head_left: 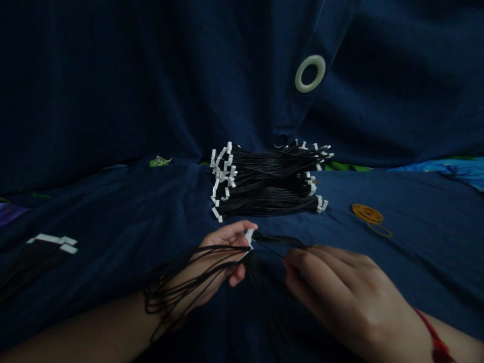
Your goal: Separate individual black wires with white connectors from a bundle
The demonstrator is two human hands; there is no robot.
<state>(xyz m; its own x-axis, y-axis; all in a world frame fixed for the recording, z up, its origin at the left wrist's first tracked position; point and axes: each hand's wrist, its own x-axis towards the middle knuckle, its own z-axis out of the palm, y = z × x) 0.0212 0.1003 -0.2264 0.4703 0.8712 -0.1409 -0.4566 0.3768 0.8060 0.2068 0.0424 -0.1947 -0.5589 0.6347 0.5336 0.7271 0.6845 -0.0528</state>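
Observation:
Near the middle of the head view, my left hand (223,252) is closed on a white strip-like end piece (249,237) with thin black cords running from it. Some of these black cords (189,282) loop back over my left wrist; others hang below the fingers. To the right, my right hand (340,287) is closed, thumb and fingertips pinching a single thin black cord pulled out from the white piece. A bunch of cords also runs toward its knuckles. Just beyond my hands lies a pile of bundled black cords (272,176) with white ends on both sides.
A coil of orange-brown rubber bands (367,214) lies at right. More black cords with white ends (53,241) lie at far left. Dark blue cloth (151,212) covers the surface and hangs behind, with a pale ring eyelet (310,73). A small green scrap (159,162) sits at the back.

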